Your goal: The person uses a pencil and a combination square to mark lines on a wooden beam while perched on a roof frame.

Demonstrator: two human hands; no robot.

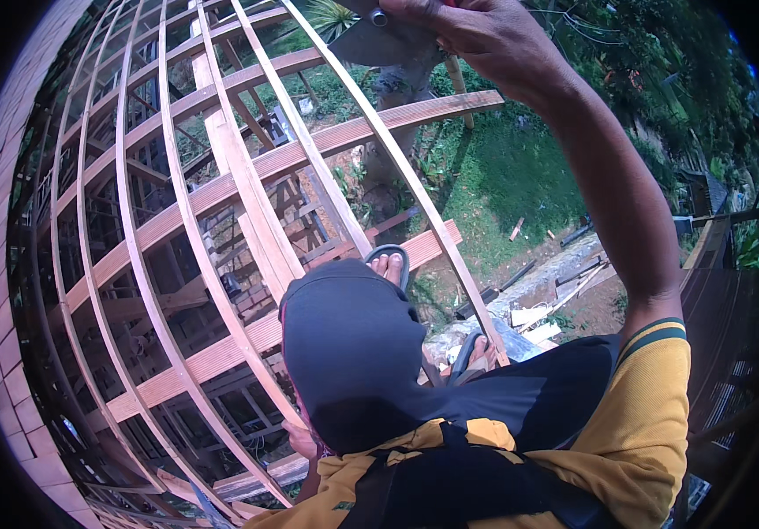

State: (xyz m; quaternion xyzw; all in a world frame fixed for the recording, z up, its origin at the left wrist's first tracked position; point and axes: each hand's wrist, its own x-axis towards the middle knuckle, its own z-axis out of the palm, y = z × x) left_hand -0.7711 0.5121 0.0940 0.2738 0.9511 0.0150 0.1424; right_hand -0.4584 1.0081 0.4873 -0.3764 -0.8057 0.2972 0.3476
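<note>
My right hand (485,31) is raised at the top edge, its fingers closed round a tool that the frame cuts off. A flat dark-grey piece (363,44) and a small round metal end (378,17) show beside this hand, with a bit of red at the fingers; the tool's kind is unclear. Low beside my dark-clad knee (353,353), my left hand (300,437) grips a thin wooden batten (243,339), partly hidden by the leg. My sandalled feet (388,264) rest on the timber frame, one near another batten (423,198).
Long battens cross thicker rafters (344,134), with open gaps between them and the ground far below. A tiled roof (0,291) borders the left. Grass (520,176), scrap boards (534,317) and a tree trunk (388,167) lie beneath. A dark roof sheet (732,326) stands right.
</note>
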